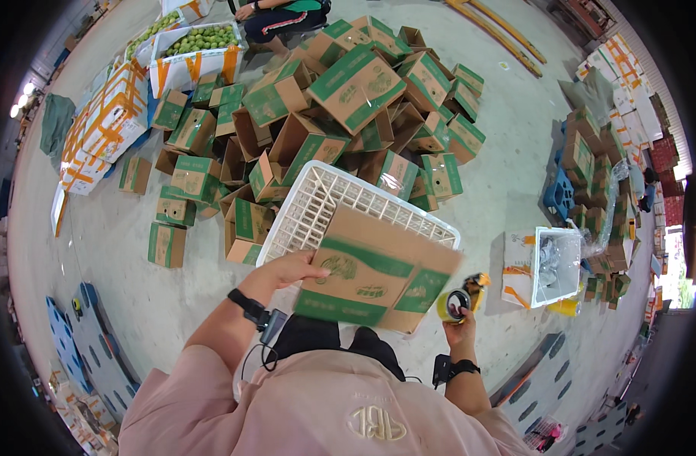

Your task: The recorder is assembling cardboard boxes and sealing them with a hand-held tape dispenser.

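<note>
A folded-flat brown cardboard box [378, 277] with green bands tilts in front of my body. My left hand [291, 268] pinches its left edge, thumb on the printed face. Behind and partly under the cardboard sits a white plastic crate [317, 196], upside down or upright I cannot tell; its slatted surface faces me. My right hand [459, 328] is closed round a tape dispenser [454, 305] with a yellow roll, held just right of the cardboard and apart from it. The dispenser's grip is largely hidden by my fingers.
A big heap of assembled green-and-brown boxes [355, 87] lies ahead. Foam boxes of green fruit [200, 42] stand far left, near a crouching person [283, 19]. To the right are an open white foam box [555, 264], a blue pallet [561, 190] and stacked cartons [580, 156].
</note>
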The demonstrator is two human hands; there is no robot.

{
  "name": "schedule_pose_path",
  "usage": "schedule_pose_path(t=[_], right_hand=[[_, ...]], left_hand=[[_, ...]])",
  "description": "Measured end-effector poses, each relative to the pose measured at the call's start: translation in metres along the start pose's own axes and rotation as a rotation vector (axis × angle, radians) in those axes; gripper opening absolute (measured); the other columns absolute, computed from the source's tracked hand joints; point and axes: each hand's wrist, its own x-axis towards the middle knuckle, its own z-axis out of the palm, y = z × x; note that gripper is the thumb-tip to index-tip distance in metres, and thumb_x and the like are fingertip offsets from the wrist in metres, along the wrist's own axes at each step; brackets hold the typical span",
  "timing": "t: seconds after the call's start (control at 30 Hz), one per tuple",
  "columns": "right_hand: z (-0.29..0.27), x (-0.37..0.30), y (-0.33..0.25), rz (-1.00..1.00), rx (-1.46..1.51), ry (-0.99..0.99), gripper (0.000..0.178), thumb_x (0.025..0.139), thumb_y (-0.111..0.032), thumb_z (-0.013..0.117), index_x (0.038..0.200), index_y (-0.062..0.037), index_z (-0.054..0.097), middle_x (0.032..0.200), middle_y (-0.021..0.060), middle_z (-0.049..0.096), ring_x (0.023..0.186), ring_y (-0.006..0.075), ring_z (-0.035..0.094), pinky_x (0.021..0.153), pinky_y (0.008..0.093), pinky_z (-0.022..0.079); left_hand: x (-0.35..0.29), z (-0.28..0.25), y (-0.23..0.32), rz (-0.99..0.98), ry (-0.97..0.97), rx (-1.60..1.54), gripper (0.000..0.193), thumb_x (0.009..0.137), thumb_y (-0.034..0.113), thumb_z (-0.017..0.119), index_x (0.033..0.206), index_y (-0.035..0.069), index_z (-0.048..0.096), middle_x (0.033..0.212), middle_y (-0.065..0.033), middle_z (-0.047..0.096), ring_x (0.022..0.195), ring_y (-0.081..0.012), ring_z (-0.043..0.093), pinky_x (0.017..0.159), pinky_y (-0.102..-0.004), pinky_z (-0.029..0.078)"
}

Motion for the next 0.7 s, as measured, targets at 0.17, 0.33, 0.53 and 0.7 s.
schedule_pose_path(t=[0.17,0.33,0.53,0.7], right_hand=[[-0.008,-0.031,-0.024,-0.253,-0.429,-0.038,0.02,0.08,-0.008,0.061,0.098,-0.0107,0.055,0.086,0.0051,0.059,0.071,0.0152,0.057,0.058,0.0261,0.043],[0.047,-0.135,-0.008,-0.481,-1.184,-0.535,0.066,0.078,-0.01,0.072,0.134,-0.0039,0.037,0.105,0.0079,0.059,0.096,0.015,0.058,0.084,0.0275,0.048],[0.064,-0.122,-0.009,-0.649,-1.365,-0.802,0.068,0.079,-0.032,0.074,0.132,-0.0038,0.042,0.105,0.0127,0.061,0.098,0.0243,0.062,0.087,0.0341,0.049],[0.11,-0.113,-0.055,-0.928,-1.74,-0.587,0.058,0.076,-0.038,0.072,0.121,-0.0072,0.052,0.105,0.0171,0.062,0.092,0.0337,0.063,0.079,0.0387,0.052]], left_hand=[[-0.003,-0.008,-0.001,0.364,-0.133,0.145,0.027,0.084,0.0,0.061,0.111,0.006,0.063,0.099,-0.0003,0.064,0.099,-0.0125,0.059,0.092,-0.0253,0.043],[-0.044,0.064,0.041,0.561,0.234,0.032,0.048,0.09,0.016,0.061,0.133,0.009,0.042,0.127,-0.0067,0.049,0.116,-0.0201,0.048,0.099,-0.0317,0.037],[-0.012,0.087,0.052,0.673,0.509,0.422,0.059,0.089,0.026,0.064,0.136,0.005,0.035,0.134,-0.0132,0.044,0.127,-0.0226,0.039,0.107,-0.0336,0.029],[-0.021,0.079,0.043,0.69,0.429,0.36,0.062,0.087,0.027,0.066,0.137,0.005,0.036,0.133,-0.0137,0.046,0.128,-0.023,0.04,0.106,-0.034,0.031]])
